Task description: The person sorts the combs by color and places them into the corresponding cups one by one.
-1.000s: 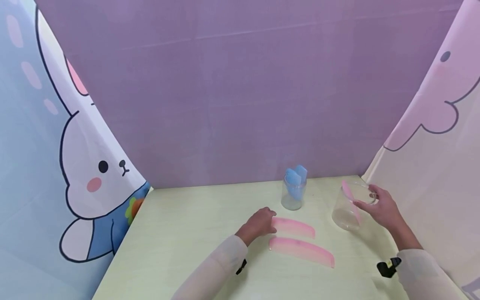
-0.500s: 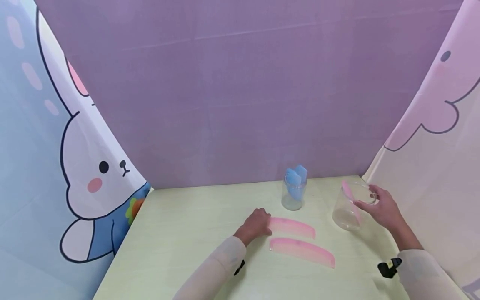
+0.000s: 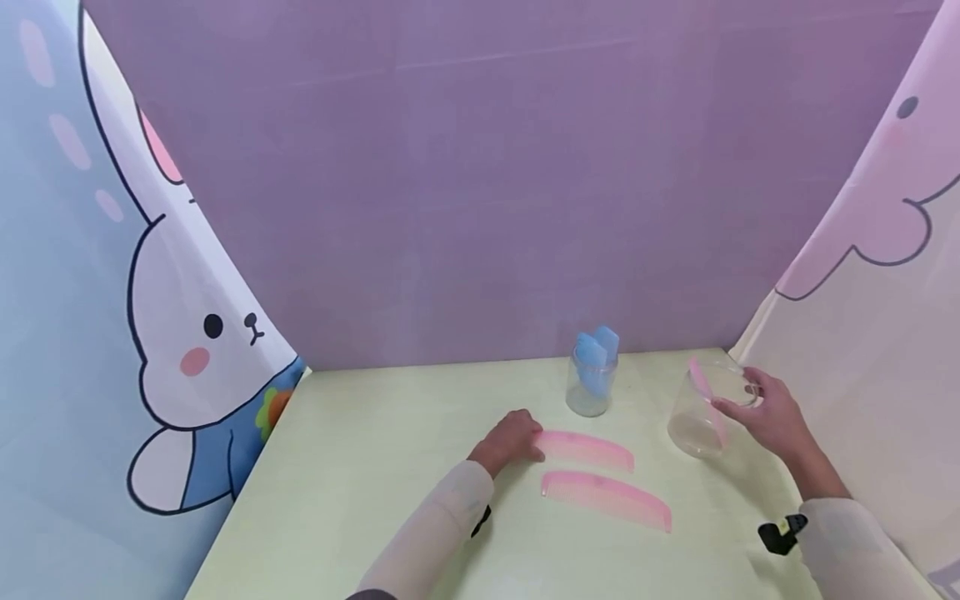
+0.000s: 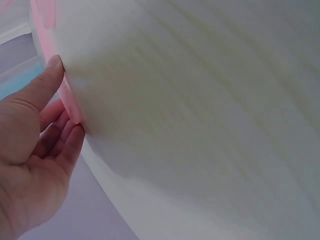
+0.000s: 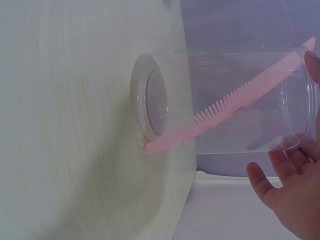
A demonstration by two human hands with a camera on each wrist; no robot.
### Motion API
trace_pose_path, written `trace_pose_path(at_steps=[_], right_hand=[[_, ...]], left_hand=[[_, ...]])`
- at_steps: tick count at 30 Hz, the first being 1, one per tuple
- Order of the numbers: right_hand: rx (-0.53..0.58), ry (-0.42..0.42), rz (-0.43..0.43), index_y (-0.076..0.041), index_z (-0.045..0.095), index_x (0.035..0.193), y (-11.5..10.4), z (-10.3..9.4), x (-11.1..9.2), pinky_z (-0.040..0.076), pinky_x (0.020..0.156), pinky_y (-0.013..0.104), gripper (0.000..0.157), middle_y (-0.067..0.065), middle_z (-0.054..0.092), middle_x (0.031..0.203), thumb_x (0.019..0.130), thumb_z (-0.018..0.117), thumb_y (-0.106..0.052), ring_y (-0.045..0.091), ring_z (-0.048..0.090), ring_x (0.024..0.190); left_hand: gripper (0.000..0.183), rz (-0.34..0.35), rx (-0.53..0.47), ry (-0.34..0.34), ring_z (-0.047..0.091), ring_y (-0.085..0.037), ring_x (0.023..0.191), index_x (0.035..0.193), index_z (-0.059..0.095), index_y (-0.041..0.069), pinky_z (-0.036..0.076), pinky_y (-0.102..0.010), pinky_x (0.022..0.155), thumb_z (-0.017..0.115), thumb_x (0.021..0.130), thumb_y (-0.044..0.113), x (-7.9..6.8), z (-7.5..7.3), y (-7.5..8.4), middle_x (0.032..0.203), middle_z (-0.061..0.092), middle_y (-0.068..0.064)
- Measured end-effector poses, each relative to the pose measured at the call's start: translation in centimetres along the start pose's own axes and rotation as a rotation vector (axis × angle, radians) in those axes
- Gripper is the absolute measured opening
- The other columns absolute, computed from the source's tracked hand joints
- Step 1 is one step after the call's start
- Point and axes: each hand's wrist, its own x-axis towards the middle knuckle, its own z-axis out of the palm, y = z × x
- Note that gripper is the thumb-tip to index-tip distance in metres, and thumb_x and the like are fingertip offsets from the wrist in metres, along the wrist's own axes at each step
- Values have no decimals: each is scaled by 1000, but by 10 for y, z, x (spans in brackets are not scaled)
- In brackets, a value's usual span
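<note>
My left hand (image 3: 510, 442) pinches the left end of the farther pink comb (image 3: 587, 450), which lies on the table. In the left wrist view, the thumb is on that comb (image 4: 71, 102) and the fingertips are at its end. A second pink comb (image 3: 607, 500) lies nearer, roughly parallel. On the right, my right hand (image 3: 772, 417) grips the rim of a clear jar (image 3: 690, 429) standing upright. Another pink comb (image 5: 235, 105) leans diagonally inside it, its top end sticking out past the rim.
Behind the loose combs stands a smaller clear jar (image 3: 585, 404) holding blue items (image 3: 596, 354) that poke above its rim. A purple cloth (image 3: 480, 183) backs the pale table (image 3: 360, 467); printed cloths hang at both sides.
My left fingers have shifted slightly left, to the end of the farther comb. The head view has tilted a little. My right hand stays on the jar, and the combs keep their places.
</note>
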Motion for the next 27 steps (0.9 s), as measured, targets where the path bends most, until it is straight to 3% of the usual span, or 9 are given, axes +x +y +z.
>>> trace_pose_path(at_steps=[7, 13, 18, 27], right_hand=[[3, -6, -9, 19, 33, 146, -1, 1, -2, 42, 89, 72, 86, 45, 43, 137, 92, 75, -34, 62, 46, 119], [-8, -10, 8, 18, 31, 147, -3, 0, -3, 41, 90, 72, 88, 45, 40, 140, 93, 74, -36, 62, 44, 121], [-2, -7, 10, 18, 30, 148, -3, -1, -3, 41, 90, 72, 88, 44, 40, 140, 93, 74, -36, 61, 44, 121], [2, 6, -2, 17, 34, 146, -2, 0, -2, 41, 89, 71, 84, 43, 44, 137, 93, 74, -34, 60, 46, 120]], left_hand=[[24, 11, -15, 29, 48, -8, 80, 84, 70, 11, 45, -21, 79, 87, 79, 26, 2, 8, -6, 84, 60, 4], [37, -8, -30, 41, 57, -11, 87, 106, 76, 8, 52, -24, 87, 88, 79, 30, 2, 8, -6, 98, 70, 0], [42, -18, -46, 47, 58, -11, 89, 112, 76, 8, 52, -25, 89, 88, 80, 32, 0, 2, -5, 100, 71, -1], [27, 28, -75, 104, 51, -8, 78, 93, 76, 11, 47, -21, 74, 88, 80, 31, -4, -12, -4, 88, 67, 2]])
